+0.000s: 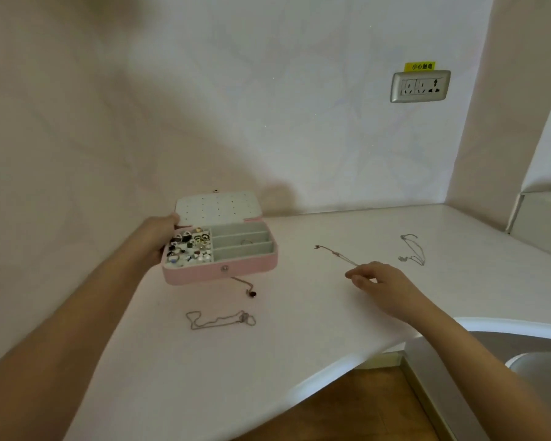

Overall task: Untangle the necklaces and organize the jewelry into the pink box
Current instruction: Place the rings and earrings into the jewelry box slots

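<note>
2 hands are on the job. The left hand (159, 237) grips the left end of the pink box (223, 270), fingers wrapped round its side just below the hinge. The right hand (379, 283) is curled low over the white tabletop (299, 313), with thumb and forefinger pinching the near end of a thin chain (334, 253) that runs away from it toward the wall.

The box sits on the tabletop close to the wall with its dotted white lid (217, 206) standing open. Its left section is crowded with rings and earrings (190, 246). To the right are 3 long grey trays, and the middle tray holds 1 ring (247, 241).

A necklace with a dark pendant (250, 289) trails out from under the box's front edge. Nearer the table edge lies a loose silver chain (220, 321). Well to the right, another silver necklace (412, 249) lies apart. On the wall above it is a socket plate (420, 86) topped by a yellow label (420, 66).
</note>
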